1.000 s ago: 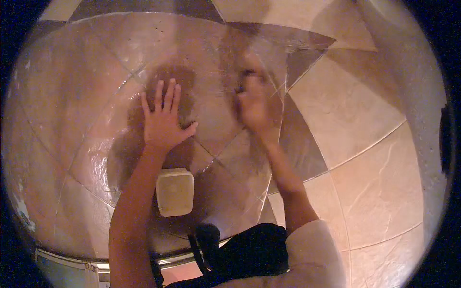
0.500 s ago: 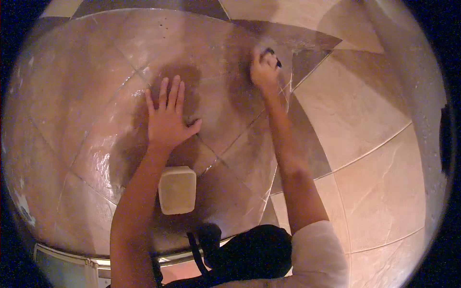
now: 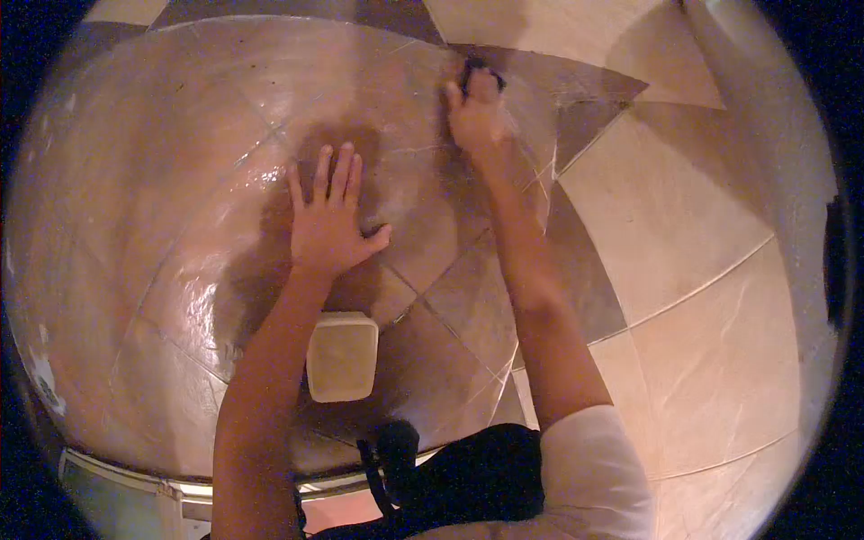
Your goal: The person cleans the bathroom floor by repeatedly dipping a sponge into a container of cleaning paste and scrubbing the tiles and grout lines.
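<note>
In the head view, the left hand (image 3: 330, 236) lies flat on the shiny brown tiled surface (image 3: 432, 216), fingers spread—a pale rectangular tub (image 3: 343, 360) beside its forearm, inside the near edge. Open tile separates it from the right hand (image 3: 477, 112), fingers seemingly closed around a blurred dark object (image 3: 473, 67).

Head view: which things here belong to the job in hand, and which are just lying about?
In the job:
Small dark-edged object, blurred, in the right hand
Left hand, spread on the tiles
Shiny tiled surface under both hands

Lying about, apparently:
Pale tub, no hand on it; possibly part of the job
</note>
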`<state>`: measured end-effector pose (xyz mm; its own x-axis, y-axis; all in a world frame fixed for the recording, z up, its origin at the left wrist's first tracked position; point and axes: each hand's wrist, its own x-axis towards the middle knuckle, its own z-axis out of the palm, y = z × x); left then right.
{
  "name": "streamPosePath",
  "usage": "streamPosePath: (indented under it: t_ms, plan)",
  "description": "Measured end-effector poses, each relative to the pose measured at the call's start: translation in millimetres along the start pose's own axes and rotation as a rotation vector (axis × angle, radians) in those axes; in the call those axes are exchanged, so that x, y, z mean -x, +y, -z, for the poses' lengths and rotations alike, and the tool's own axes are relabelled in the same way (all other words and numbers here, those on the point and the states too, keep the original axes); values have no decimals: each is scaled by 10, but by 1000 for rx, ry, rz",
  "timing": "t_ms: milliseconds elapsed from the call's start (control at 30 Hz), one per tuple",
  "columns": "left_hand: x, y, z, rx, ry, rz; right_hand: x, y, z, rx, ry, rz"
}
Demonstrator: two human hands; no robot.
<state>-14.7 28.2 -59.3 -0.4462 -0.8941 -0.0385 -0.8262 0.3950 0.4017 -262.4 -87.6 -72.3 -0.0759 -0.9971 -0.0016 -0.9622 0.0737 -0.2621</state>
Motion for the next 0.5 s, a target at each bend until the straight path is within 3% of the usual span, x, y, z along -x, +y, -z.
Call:
streamPosePath:
  t_ms: [33, 100, 133, 167, 233, 300, 367, 400, 467, 500]
  plan:
    - [8, 4, -7, 3, 1, -8, 11, 223, -247, 306, 165, 60]
    - [18, 23, 5, 0, 4, -17, 25, -36, -372, 304, 324, 148]
    - [7, 29, 31, -17, -23, -15, 51, -586, -363, -3, 312, 167]
    - [-5, 27, 46, -36, -47, -10, 95, -963, -414, -102, 214, 299]
    - [45, 7, -64, -26, -66, -18, 219, -1645, -768, -369, 58, 313]
    - [31, 3, -47, -22, -79, -29, 162, -2009, -767, -245, 58, 602]
    - [2, 23, 57, -36, -336, 35, 114, -1793, -694, -138, 139, 659]
    - [11, 33, 62, -30, -342, 20, 131, -1551, -642, -20, 210, 703]
    - [-2, 37, 38, -45, -72, 5, 210, -813, -161, 88, 101, 466]
    - [-30, 45, 45, -24, -62, -6, 337, -451, -37, 2, 212, 140]
